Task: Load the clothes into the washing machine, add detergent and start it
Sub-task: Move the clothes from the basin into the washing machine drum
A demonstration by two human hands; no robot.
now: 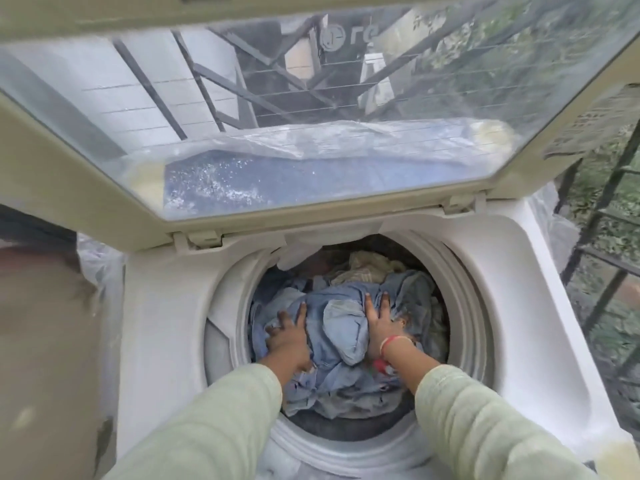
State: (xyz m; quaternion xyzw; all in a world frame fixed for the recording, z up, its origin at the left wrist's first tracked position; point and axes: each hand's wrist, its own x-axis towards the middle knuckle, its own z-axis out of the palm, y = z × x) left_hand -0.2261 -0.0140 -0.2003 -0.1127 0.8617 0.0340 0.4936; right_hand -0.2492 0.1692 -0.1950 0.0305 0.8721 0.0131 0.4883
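Note:
A white top-loading washing machine (166, 306) stands with its glass lid (311, 116) raised. Its round drum (464, 306) holds a heap of clothes, mostly pale blue denim (341, 327), with cream and tan pieces (367, 265) at the back. Both my hands reach into the drum. My left hand (287, 336) lies flat on the left side of the blue bundle with fingers spread. My right hand (379, 322) presses flat on the right side, fingers apart, a red thread band at the wrist. Neither hand grips anything.
Thin clear plastic sheeting (100, 268) drapes behind and beside the machine. A dark metal railing (595, 237) with greenery beyond stands to the right. A brownish stained wall (45, 341) lies to the left. The lid hangs overhead above the drum.

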